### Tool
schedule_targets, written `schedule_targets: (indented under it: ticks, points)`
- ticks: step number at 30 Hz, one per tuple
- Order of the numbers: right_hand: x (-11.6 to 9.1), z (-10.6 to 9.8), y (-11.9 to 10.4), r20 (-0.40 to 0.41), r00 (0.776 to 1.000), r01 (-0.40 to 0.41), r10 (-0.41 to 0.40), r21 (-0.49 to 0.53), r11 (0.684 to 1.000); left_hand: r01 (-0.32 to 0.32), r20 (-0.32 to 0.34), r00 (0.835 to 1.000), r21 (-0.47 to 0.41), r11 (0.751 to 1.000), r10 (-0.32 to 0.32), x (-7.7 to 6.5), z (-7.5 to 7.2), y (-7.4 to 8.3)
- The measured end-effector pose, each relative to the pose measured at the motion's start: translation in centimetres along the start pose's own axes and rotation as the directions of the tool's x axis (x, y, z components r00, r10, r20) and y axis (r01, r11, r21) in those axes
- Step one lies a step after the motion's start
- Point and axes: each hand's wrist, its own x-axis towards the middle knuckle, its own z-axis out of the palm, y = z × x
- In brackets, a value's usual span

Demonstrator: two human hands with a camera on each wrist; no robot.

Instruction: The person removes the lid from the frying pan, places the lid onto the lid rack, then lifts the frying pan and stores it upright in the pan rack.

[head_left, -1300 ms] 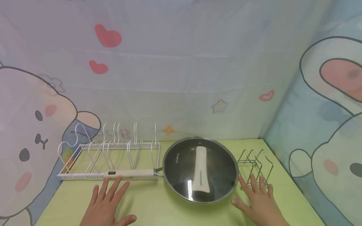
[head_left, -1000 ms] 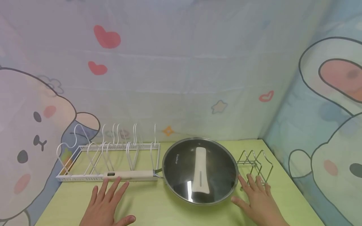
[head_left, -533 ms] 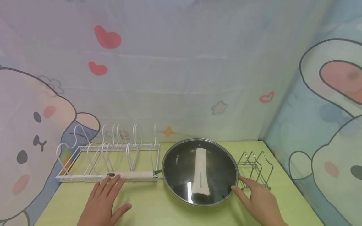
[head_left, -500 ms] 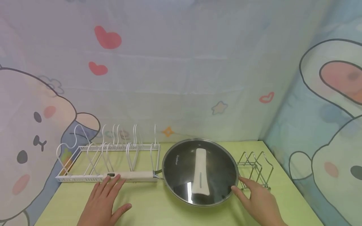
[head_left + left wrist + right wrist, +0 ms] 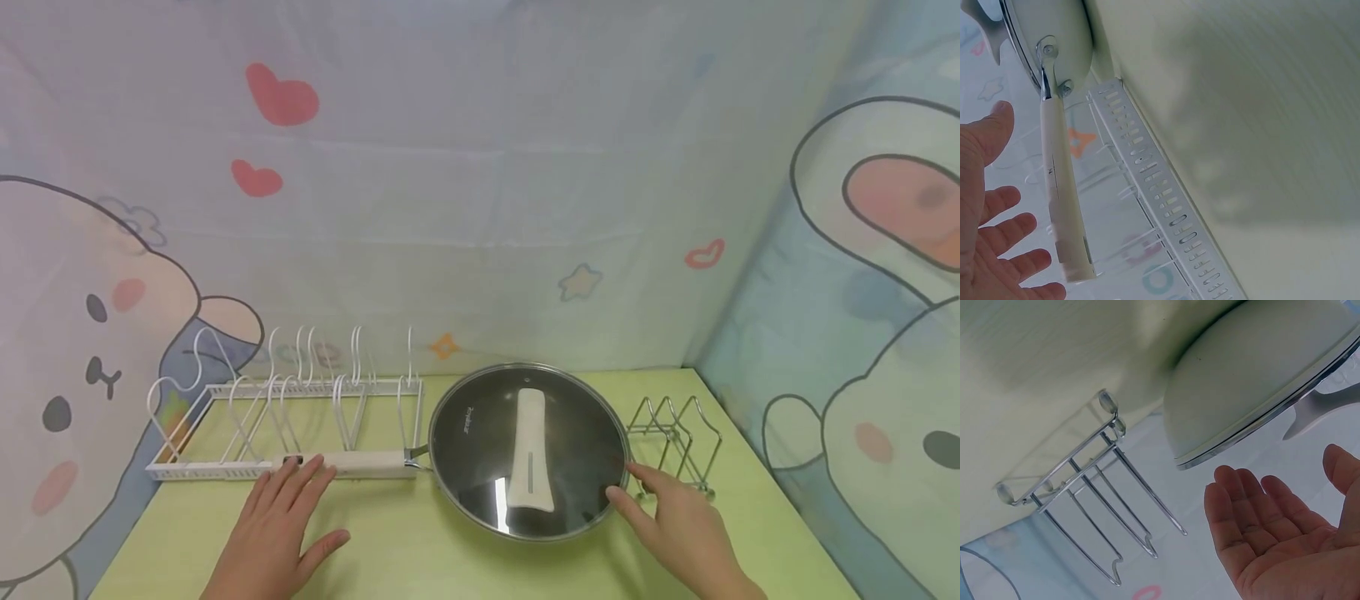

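From where I sit, the largest thing is the pale fabric backdrop [image 5: 465, 208] printed with hearts and cartoon animals, its folds meeting the back and right edges of the light green bench [image 5: 420, 550]. Along the back left I have the long white metal rack [image 5: 202, 472], its wire hoops upright. Just right of it, near the middle of the bench, sits the round cream frying pan [image 5: 1241, 381], capped by a dark glass lid [image 5: 480, 458] with a metal rim. At the pan's right edge I see the small silver wire rack [image 5: 1099, 491], a narrow gap between the two. Bench surface stretches between the hands, in front of the pan.

The left hand [image 5: 270, 533] has its grip released, fingers spread, just beside the pan's long cream handle [image 5: 367, 463], a gap showing in the wrist view. The right hand [image 5: 678, 521] also has a released grip: fingers extended, thumb apart, the fingertips just short of the lid's rim. The handle points left, over the white rack's front rail. Atop the lid stands a flared cream lid handle [image 5: 530, 454].
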Motion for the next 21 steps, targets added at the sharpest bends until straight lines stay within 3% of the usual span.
schedule_targets:
  ticks: [11,21]
  points:
    - [0.5,-0.4,-1.0,0.003,0.997,0.071,-0.071,-0.002,0.997,-0.050,-0.066,0.997,-0.029,0.998,0.048,0.3,-0.2,-0.2]
    - [2.1,-0.9,-3.0,0.000,0.994,0.109,-0.109,0.039,0.993,-0.088,-0.017,0.996,-0.008,0.996,0.088,2.4,-0.5,0.1]
